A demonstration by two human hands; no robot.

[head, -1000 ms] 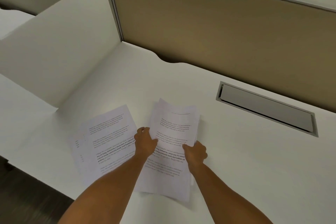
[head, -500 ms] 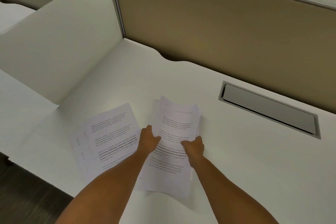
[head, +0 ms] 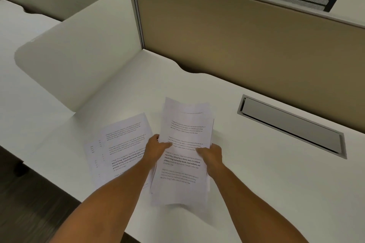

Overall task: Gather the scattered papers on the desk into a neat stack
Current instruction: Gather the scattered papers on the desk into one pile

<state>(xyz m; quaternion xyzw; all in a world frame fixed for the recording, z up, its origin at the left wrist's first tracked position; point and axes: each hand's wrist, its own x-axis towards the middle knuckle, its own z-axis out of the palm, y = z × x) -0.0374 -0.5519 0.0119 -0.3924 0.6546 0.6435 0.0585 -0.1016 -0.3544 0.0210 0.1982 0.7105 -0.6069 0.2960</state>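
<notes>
Both hands (head: 156,147) (head: 212,154) grip a stack (head: 184,156) above the worktop (head: 256,173).
Fingers (head: 165,145) pinch its side edges; loose sheets (head: 120,150) lie left of them.

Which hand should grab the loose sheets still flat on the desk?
Left, probably. The loose sheets lie to the left of the held stack, right beside the left hand. The right hand grips the stack's far edge and would have to cross over it.
</notes>
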